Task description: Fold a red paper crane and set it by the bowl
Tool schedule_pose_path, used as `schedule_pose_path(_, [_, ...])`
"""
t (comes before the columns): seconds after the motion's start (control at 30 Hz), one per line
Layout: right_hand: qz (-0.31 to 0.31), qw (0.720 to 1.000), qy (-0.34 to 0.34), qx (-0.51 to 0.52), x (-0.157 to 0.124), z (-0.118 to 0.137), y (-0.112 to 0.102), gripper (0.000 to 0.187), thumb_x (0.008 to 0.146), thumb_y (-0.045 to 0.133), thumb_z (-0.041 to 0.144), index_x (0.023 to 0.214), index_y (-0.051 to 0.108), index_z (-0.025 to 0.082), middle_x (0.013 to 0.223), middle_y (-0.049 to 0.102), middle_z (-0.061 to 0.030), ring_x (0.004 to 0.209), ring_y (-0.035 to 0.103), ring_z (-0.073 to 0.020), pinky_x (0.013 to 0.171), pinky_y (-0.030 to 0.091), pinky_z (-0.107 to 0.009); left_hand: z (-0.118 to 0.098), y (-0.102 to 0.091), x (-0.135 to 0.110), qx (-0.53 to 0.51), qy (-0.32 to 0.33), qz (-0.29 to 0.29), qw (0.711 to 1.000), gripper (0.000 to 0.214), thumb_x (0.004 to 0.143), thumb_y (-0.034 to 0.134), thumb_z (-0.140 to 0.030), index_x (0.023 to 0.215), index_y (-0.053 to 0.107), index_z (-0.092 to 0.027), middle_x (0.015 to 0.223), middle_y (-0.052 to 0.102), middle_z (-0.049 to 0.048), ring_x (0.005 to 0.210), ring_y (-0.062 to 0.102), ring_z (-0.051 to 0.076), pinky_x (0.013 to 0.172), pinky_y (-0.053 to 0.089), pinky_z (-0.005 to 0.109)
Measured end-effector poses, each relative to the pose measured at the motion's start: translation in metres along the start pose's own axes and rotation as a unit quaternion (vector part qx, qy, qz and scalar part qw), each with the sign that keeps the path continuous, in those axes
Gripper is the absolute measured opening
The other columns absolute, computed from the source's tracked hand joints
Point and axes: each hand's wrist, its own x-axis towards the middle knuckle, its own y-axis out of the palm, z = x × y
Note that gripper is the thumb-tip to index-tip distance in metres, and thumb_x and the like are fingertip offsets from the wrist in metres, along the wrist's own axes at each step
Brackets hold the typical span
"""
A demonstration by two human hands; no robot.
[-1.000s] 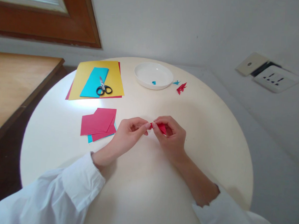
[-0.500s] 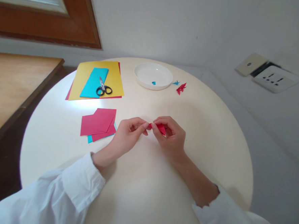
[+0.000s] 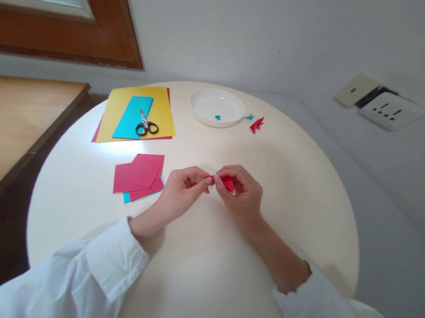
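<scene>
Both my hands meet over the middle of the round cream table (image 3: 303, 207). My right hand (image 3: 242, 194) is closed around a small folded red paper piece (image 3: 228, 182). My left hand (image 3: 184, 188) pinches that piece's left tip between thumb and forefinger. Most of the red piece is hidden by my fingers. Just left of my left hand lie red paper squares (image 3: 139, 173) stacked on a blue sheet.
At the back left, black scissors (image 3: 145, 125) rest on a blue sheet (image 3: 132, 115) over yellow paper (image 3: 165, 113). A white dish (image 3: 217, 106) holds a tiny blue scrap. Small blue and red folded figures (image 3: 257, 124) lie beside it. A wooden surface stands to the left.
The hands stay together; my left thumb and forefinger shift very slightly along the red piece's tip. Everything else on the table is unmoved.
</scene>
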Motion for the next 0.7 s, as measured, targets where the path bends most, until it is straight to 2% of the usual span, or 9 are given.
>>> schedule_pose_path(0.7, [0.004, 1.000, -0.004, -0.023, 0.0004, -0.0011, -0.0002, 0.006, 0.077, 0.060, 0.016, 0.074, 0.058, 0.021, 0.076, 0.060, -0.0015, 0.069, 0.058, -0.0136, 0.059, 0.048, -0.027, 0.0004, -0.0003, -0.0002, 0.002, 0.003, -0.005, 1.000, 0.021, 0.075, 0.062, -0.032, 0.063, 0.062, -0.015, 0.059, 0.064, 0.0025, 0.054, 0.053, 0.011, 0.048, 0.039, 0.022])
